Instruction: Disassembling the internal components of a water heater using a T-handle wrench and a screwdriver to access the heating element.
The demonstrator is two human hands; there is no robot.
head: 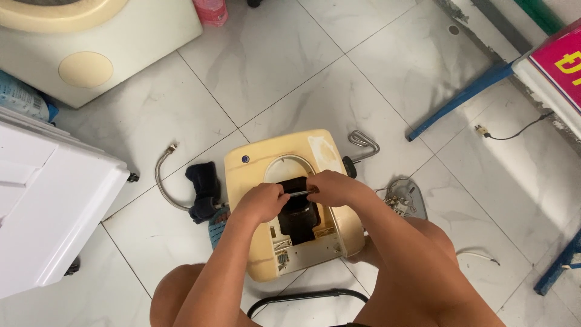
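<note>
Metal rod point(301, 193) pinched between fingers of left hand point(264, 203) and right hand point(331, 188) over cream housing point(254, 163).

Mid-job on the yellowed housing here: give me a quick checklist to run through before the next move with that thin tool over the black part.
1. Left hand on the thin metal tool: ok, fingers closed at its end.
2. Right hand on the tool: ok.
3. Tool lies across the black part: ok.
4. Tool tip seated: cannot tell, hidden by the right hand.
5. Yellowed housing flat on the tiled floor: ok.
6. Braided hose away from the hands: ok.
</note>
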